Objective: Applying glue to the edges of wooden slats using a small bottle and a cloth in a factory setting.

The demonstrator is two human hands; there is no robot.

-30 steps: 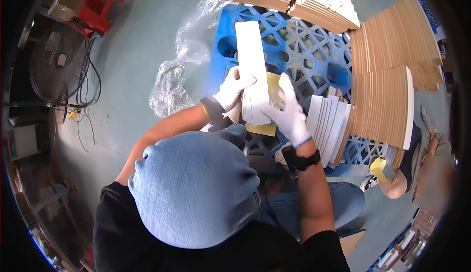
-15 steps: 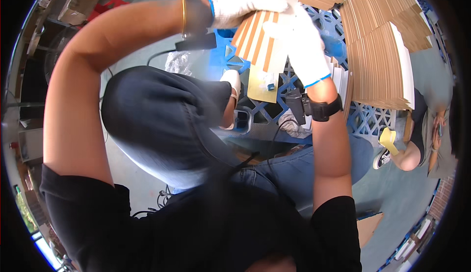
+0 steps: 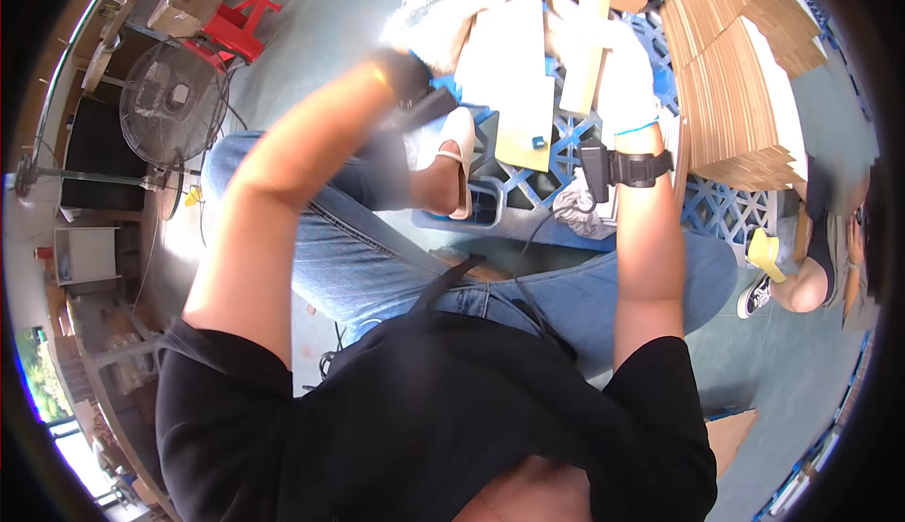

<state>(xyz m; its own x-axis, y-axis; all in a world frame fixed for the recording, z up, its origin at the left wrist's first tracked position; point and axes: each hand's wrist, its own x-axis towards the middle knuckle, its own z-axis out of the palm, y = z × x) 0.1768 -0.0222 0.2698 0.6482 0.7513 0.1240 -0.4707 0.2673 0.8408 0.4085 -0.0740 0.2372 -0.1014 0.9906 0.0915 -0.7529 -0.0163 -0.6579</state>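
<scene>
A pale flat carton (image 3: 514, 79) with a small blue mark sat at twelve o'clock over the blue pallet (image 3: 528, 178). Brown cardboard stacks (image 3: 745, 89) stood at two o'clock, a fan (image 3: 174, 103) at ten. Both gloved hands, left hand (image 3: 443, 23) and right hand (image 3: 622, 74), were raised with fingers clenched on the carton.

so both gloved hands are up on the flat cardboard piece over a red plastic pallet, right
Not quite: the plastic pallet is blue, not red, as the head view shows. The rest holds: the left hand and right hand, both in white gloves, are on the flat cardboard piece over it.
</scene>
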